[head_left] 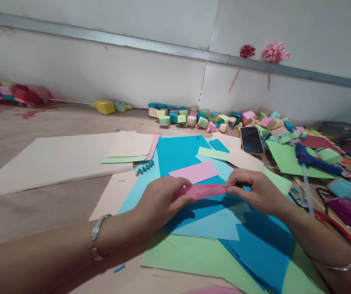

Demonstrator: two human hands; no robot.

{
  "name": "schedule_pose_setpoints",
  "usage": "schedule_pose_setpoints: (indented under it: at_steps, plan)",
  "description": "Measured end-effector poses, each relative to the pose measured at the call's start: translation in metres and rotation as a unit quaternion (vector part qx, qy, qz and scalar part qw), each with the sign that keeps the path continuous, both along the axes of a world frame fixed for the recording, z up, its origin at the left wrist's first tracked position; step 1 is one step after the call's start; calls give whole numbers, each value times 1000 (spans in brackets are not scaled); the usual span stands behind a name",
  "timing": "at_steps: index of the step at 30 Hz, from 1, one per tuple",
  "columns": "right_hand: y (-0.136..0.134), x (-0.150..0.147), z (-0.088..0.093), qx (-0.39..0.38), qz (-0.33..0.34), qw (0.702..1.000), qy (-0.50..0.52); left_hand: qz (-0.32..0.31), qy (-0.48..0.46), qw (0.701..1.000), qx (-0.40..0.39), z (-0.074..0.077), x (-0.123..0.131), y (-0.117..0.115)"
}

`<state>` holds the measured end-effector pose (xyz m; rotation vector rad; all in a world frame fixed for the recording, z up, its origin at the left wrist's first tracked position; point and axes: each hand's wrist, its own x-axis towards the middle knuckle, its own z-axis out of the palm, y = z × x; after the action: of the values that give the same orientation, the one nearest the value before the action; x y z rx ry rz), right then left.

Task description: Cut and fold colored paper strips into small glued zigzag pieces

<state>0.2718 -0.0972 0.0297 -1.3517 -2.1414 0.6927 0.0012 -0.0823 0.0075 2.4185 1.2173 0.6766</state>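
A pale wall (126, 75) stands behind the brown tabletop (74, 122), which bears overlapping coloured sheets (178, 152). Above these sheets, the left hand (158, 200) and right hand (253, 190) pinch opposite ends of a pink paper strip (209, 191) between their fingers (186, 200)

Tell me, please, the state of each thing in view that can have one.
Left hand, closed on the dark pink strip
Right hand, pinching the strip's right end
Dark pink strip, held between both hands
Light pink rectangle, lying flat
Phone, face up, screen dark
Glue gun, set down
Red flower, tilted, at the rail
Pink flower, upright, at the rail
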Motion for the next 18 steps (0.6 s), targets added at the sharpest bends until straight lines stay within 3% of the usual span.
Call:
schedule_pose_setpoints:
  at_steps: [6,13,18]
  plan:
    - [1,1,0,-3,-9,1000,-1,7,-51,997,-51,3,2,1]
    - [2,3,-2,-32,0,998,53,58,-130,986,-85,6,3,8]
    - [3,4,-5,-24,-12,997,67,49,-144,982,-109,2,2,11]
